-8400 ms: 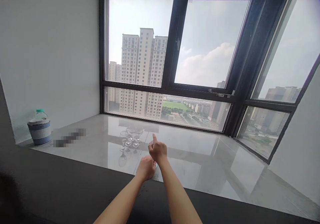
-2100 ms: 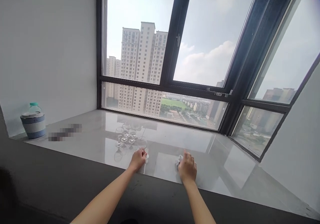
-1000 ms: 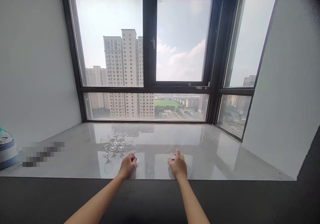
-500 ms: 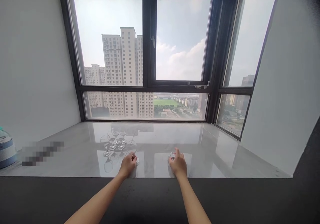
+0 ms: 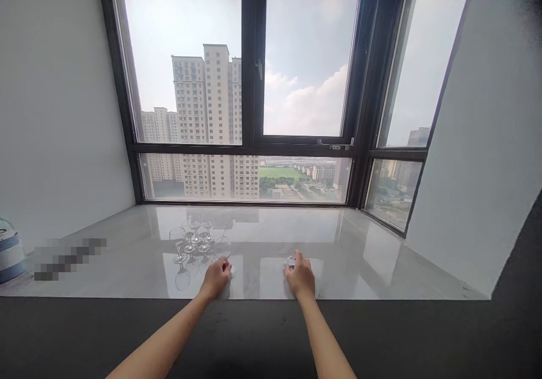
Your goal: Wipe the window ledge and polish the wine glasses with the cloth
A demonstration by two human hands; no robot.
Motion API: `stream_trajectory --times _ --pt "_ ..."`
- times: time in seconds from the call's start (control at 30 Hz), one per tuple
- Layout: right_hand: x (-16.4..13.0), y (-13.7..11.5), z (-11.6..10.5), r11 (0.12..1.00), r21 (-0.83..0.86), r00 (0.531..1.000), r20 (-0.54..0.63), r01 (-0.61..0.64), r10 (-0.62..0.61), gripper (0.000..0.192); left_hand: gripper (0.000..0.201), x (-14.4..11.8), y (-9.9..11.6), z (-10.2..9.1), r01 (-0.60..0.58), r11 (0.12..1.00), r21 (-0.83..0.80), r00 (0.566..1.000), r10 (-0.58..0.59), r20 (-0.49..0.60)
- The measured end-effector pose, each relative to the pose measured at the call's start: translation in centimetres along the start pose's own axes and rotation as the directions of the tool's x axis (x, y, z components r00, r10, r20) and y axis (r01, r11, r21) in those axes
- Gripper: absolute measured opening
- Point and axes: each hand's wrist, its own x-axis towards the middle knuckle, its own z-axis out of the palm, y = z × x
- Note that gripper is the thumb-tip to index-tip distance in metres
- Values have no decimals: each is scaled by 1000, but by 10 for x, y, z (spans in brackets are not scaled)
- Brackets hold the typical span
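My left hand (image 5: 215,279) is closed around the stem of a clear stemmed glass (image 5: 223,248), near the front of the glossy sill (image 5: 262,280). The round foot of this glass shows just right of my fingers. Further right, my right hand (image 5: 300,277) has its fingers curled at a small clear-and-whitish thing (image 5: 290,261), mostly hidden by the hand; its kind I cannot make out. Several more stemmed glasses (image 5: 189,241) stand upright in a cluster to the left of and behind my left hand, their reflections showing on the sill.
A blue-and-white container (image 5: 12,257) stands at the far left, beside a blurred-out patch. Dark window frames (image 5: 249,149) rise behind the sill. White walls close in on the left and right, and the sill's front edge lies just before my hands.
The view has shifted very slightly. Both hands keep the same places and the same grips, and the clustered glasses have not moved.
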Motion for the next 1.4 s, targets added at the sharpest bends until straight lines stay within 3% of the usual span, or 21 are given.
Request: stream_trajectory --times 0.57,0.8,1.03,1.17,1.4 --pt "1 1 3 1000 -22 1000 -24 17 -17 46 9 -1 4 2 -29 997 70 999 26 43" --pt "2 0 3 1000 -26 999 -31 10 -11 45 17 -8 12 1 -45 985 164 999 40 34" --pt "0 0 1 999 -45 999 -33 26 -27 43 25 -15 21 -2 72 915 397 991 -21 -133" --pt "0 -1 0 998 -57 1000 -23 11 -12 44 30 -14 20 -1 136 897 421 989 -95 -116" --pt "1 1 3 998 -59 999 -45 24 -27 43 30 -13 16 2 36 933 359 998 -13 -68"
